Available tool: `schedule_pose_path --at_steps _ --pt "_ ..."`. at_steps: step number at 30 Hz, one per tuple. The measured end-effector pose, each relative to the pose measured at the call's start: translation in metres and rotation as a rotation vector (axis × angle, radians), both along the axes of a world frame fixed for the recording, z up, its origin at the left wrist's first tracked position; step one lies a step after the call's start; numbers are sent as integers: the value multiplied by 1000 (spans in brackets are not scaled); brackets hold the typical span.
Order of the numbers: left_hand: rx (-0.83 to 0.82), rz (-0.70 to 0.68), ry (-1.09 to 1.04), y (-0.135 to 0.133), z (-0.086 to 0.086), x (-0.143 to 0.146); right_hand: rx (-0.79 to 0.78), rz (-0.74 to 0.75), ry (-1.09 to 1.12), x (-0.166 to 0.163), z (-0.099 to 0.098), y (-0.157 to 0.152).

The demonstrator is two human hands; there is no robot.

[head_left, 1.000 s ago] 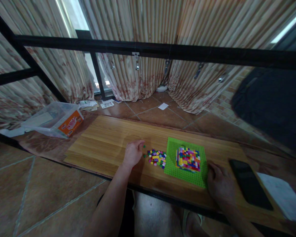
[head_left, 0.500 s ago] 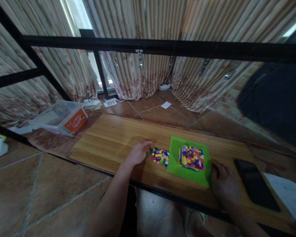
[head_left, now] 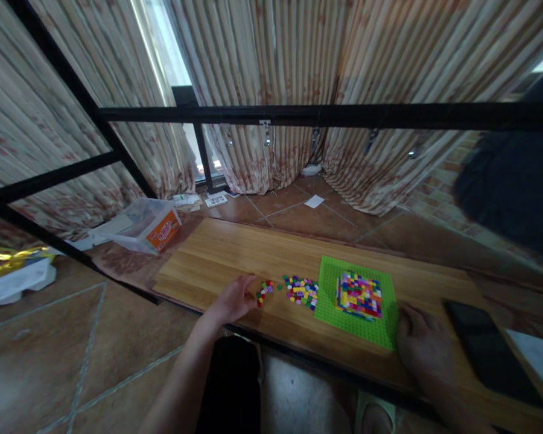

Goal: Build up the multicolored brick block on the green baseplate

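My left hand [head_left: 235, 298] lies low on the wooden board, fingers slightly apart and bent, holding nothing that I can see. Beside its fingertips is a small cluster of toy bricks [head_left: 264, 290], red, green, purple and yellow. Farther right spreads a larger pile of loose toy bricks [head_left: 301, 289], touching or close to the green baseplate [head_left: 328, 301]. On that plate stands a block of multicoloured bricks [head_left: 359, 294] with a mixed top. At the plate's right edge rests my right hand [head_left: 423, 340], its fingers curled; what is under them is hidden.
A black phone-like slab [head_left: 491, 349] lies right of my right hand, with a white sheet [head_left: 536, 355] beyond it. Past the left end of the wooden board [head_left: 194, 256] sits a clear plastic box [head_left: 147, 226]. A black metal rail [head_left: 289, 114] crosses ahead of the curtains.
My left hand has moved left, away from the big pile, and a small cluster of bricks now lies apart beside it. My right hand stays by the plate. The camera view has shifted.
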State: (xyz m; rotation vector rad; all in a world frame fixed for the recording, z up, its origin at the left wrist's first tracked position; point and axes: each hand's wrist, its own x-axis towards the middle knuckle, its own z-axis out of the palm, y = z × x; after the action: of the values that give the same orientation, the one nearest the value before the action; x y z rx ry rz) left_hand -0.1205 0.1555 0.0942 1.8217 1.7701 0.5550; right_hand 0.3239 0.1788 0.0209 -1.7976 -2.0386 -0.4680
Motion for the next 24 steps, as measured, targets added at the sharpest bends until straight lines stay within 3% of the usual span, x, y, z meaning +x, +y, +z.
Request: schedule_pose_path --at_steps 9,17,19,24 --pt "-51 59 -19 0 9 27 35 -36 1 -4 1 0" --pt "-60 194 -70 6 -4 44 11 -35 16 -2 -2 1" --pt "-57 239 -155 3 -11 53 5 -45 23 -2 -3 0" --pt "-29 289 -631 -4 -31 78 -3 -8 58 -1 -1 0"
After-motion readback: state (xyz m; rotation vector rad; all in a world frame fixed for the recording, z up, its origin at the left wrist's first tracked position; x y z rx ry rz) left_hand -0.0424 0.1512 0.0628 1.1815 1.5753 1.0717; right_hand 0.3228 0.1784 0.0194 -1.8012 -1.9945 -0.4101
